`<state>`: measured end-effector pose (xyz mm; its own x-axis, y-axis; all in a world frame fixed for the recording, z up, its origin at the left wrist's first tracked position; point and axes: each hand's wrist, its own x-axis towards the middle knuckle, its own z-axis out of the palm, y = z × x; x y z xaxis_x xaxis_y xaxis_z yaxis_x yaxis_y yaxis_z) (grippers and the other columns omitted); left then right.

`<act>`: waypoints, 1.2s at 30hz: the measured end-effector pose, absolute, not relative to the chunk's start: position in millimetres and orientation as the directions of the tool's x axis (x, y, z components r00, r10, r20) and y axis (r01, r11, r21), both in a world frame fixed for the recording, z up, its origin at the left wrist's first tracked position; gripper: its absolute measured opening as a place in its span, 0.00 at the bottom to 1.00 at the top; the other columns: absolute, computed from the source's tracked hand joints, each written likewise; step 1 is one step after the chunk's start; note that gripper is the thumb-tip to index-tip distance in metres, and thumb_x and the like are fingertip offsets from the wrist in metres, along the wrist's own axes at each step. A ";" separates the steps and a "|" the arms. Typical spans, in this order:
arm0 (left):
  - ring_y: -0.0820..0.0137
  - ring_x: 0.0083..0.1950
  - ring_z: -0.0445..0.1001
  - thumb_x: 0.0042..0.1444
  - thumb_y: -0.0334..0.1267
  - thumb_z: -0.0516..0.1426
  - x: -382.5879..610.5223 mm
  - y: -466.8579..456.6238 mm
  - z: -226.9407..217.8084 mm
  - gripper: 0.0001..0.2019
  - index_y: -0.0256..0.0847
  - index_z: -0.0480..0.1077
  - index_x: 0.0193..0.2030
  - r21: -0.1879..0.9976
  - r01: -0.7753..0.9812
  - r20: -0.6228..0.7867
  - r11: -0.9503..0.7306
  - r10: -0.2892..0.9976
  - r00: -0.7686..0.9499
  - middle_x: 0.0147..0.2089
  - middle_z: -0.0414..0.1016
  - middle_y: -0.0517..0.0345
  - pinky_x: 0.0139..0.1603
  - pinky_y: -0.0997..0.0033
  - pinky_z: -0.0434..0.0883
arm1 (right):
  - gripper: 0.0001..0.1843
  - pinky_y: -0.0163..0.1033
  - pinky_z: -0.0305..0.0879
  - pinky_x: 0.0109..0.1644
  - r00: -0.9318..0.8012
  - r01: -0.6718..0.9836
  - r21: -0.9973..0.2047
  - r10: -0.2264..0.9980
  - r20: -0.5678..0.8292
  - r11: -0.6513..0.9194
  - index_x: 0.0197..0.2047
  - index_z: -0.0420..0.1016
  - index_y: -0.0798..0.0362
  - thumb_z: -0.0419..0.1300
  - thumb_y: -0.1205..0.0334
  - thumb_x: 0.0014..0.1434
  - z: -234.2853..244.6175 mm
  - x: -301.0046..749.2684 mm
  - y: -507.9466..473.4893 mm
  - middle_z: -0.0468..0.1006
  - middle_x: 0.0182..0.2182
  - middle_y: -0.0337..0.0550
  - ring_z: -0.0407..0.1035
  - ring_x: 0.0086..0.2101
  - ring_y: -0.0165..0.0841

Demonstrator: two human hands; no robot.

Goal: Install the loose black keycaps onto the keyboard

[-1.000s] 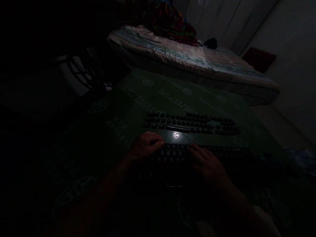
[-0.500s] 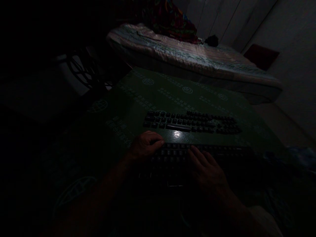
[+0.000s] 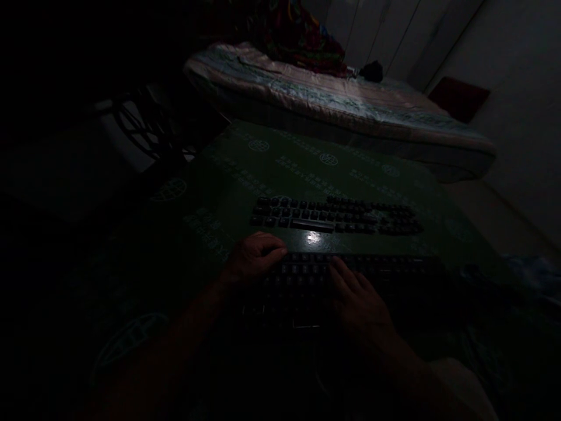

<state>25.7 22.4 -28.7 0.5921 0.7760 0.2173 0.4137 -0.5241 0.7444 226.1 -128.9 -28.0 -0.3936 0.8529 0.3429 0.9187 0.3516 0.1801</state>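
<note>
A dark keyboard (image 3: 307, 270) lies on the green printed tabletop (image 3: 280, 169), its near half lost in deep shadow. My left hand (image 3: 258, 254) is curled at the keyboard's far left corner, the thumb along the edge and the fingers bent beside it. Across the middle of the keys rests my right hand (image 3: 357, 298), fingers stretched forward and close together, the tips at the top row. Whether a small part lies under those tips is too dark to tell. Beyond the keyboard, loose black keycaps (image 3: 309, 213) lie in rows, a long space bar keycap (image 3: 312, 225) among them.
A bed with a striped mattress (image 3: 333, 105) stands past the table's far edge, red patterned cloth (image 3: 302, 44) on it. A dark spoked wheel (image 3: 135, 126) is at the left. Some crumpled cloth (image 3: 534, 272) sits at the right.
The view has shifted slightly, so everything appears a little further left. Both hands keep nearly the same place on the keyboard.
</note>
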 end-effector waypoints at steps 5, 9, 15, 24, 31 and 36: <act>0.67 0.40 0.73 0.53 0.45 0.53 25.3 23.5 -31.1 0.12 0.42 0.74 0.31 0.743 0.422 0.209 -0.520 0.779 0.591 0.34 0.77 0.59 0.43 0.68 0.69 | 0.11 0.49 0.63 0.49 -0.306 0.950 0.071 0.852 0.425 0.305 0.39 0.77 0.57 0.54 0.63 0.61 -24.9 228.0 -126.3 0.73 0.50 0.56 0.63 0.54 0.45; 0.67 0.40 0.73 0.52 0.45 0.53 26.0 22.9 -28.3 0.12 0.42 0.74 0.30 0.751 0.415 0.206 -0.514 0.779 0.592 0.34 0.78 0.58 0.43 0.67 0.69 | 0.10 0.45 0.68 0.47 -0.241 0.950 -0.023 0.781 0.577 0.310 0.38 0.75 0.55 0.52 0.65 0.61 -16.3 245.4 -122.8 0.76 0.44 0.52 0.67 0.50 0.41; 0.67 0.40 0.73 0.53 0.45 0.53 25.7 23.4 -27.4 0.12 0.41 0.74 0.30 0.752 0.410 0.209 -0.515 0.778 0.593 0.34 0.78 0.58 0.43 0.67 0.69 | 0.08 0.47 0.70 0.47 -0.121 0.962 -0.121 0.778 0.616 0.246 0.35 0.74 0.53 0.53 0.66 0.61 -14.7 260.5 -120.3 0.77 0.40 0.50 0.70 0.46 0.40; 0.66 0.40 0.74 0.53 0.46 0.53 26.2 22.9 -26.7 0.13 0.42 0.74 0.31 0.757 0.416 0.204 -0.503 0.787 0.582 0.34 0.77 0.58 0.44 0.66 0.69 | 0.07 0.48 0.71 0.48 -0.252 0.911 -0.109 0.748 0.613 0.397 0.37 0.74 0.54 0.55 0.65 0.60 -12.5 243.8 -120.0 0.76 0.43 0.52 0.67 0.50 0.41; 0.66 0.41 0.73 0.52 0.46 0.53 25.9 23.1 -26.3 0.13 0.42 0.75 0.30 0.750 0.431 0.192 -0.502 0.788 0.585 0.35 0.78 0.57 0.44 0.66 0.69 | 0.09 0.50 0.71 0.48 -0.338 0.901 -0.063 0.785 0.520 0.429 0.36 0.76 0.57 0.56 0.64 0.58 -16.4 241.8 -119.1 0.74 0.47 0.55 0.65 0.52 0.45; 0.66 0.41 0.73 0.52 0.47 0.53 25.4 23.6 -28.2 0.13 0.42 0.75 0.31 0.749 0.431 0.183 -0.503 0.782 0.596 0.35 0.78 0.58 0.45 0.66 0.69 | 0.08 0.49 0.70 0.48 -0.331 0.898 -0.076 0.779 0.533 0.434 0.37 0.76 0.56 0.57 0.64 0.58 -14.0 241.7 -119.1 0.74 0.46 0.54 0.65 0.52 0.44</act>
